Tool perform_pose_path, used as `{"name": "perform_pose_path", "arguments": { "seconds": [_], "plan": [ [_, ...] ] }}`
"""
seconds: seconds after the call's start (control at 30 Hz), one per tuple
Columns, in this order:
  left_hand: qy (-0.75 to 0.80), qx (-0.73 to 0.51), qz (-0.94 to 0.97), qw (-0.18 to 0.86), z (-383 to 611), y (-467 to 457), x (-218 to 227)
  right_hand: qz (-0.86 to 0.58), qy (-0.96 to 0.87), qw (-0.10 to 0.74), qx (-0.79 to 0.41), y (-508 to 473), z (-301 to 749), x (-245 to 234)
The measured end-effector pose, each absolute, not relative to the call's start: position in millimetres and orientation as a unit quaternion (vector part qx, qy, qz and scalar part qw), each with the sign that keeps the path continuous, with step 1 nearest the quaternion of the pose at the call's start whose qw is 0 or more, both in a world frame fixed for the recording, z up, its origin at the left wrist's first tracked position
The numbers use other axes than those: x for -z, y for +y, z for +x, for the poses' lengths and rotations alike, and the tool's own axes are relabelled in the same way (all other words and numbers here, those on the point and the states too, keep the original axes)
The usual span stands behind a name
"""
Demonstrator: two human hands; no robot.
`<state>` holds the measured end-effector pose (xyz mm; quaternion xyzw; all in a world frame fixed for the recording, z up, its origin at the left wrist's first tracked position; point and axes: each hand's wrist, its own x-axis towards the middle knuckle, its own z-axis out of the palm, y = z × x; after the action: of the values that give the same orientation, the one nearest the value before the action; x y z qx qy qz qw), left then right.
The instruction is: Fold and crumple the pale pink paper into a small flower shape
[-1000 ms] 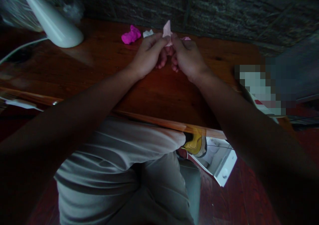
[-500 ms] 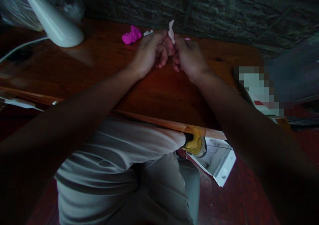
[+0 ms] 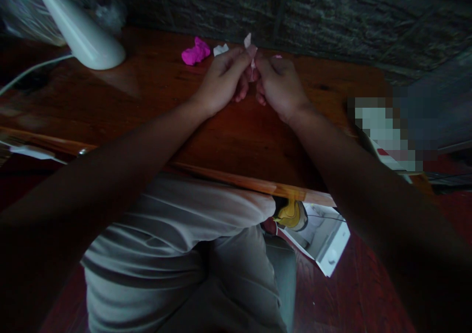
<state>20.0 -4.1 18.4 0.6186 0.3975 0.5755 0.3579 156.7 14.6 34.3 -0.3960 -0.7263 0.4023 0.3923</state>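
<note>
Over the wooden table, my left hand (image 3: 228,77) and my right hand (image 3: 279,79) meet at the fingertips, both closed in a pinch. Between them is a thin, pale pink piece (image 3: 248,40), its narrow end sticking up above the thumbs. Whether it is soft clay or paper I cannot tell, and my fingers hide its lower part. A crumpled magenta lump (image 3: 196,52) lies left of my left hand. Close behind that hand is a small white lump (image 3: 220,49). A bit of pink (image 3: 277,56) shows just beyond my right hand.
A white lamp-like base (image 3: 99,52) with a cable stands at the left of the table (image 3: 239,141). A dark stone wall (image 3: 332,23) rises behind. At the right lies a blurred-out pale object (image 3: 387,136). Below the front edge sits an open white box (image 3: 332,249).
My left thumb has come up over the pale pink piece, whose upright tip now sits lower and further left. More of the white lump shows. My right hand has barely moved.
</note>
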Motion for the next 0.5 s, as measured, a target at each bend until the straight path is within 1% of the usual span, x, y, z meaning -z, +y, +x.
{"name": "perform_pose_path", "arguments": {
  "seconds": [0.07,0.17,0.33,0.5],
  "plan": [
    [0.411,-0.568,0.608,0.373,19,-3,-18,-0.405,-0.738,0.38,-0.382,12,156,-38],
    [0.414,-0.565,0.605,0.378,15,3,-15,-0.395,-0.744,0.377,-0.386,9,155,-42],
    [0.399,-0.561,0.626,0.367,9,9,-13,-0.385,-0.744,0.384,-0.388,10,156,-42],
    [0.414,-0.566,0.633,0.328,11,3,-17,-0.367,-0.747,0.395,-0.388,12,155,-38]
  ]
}}
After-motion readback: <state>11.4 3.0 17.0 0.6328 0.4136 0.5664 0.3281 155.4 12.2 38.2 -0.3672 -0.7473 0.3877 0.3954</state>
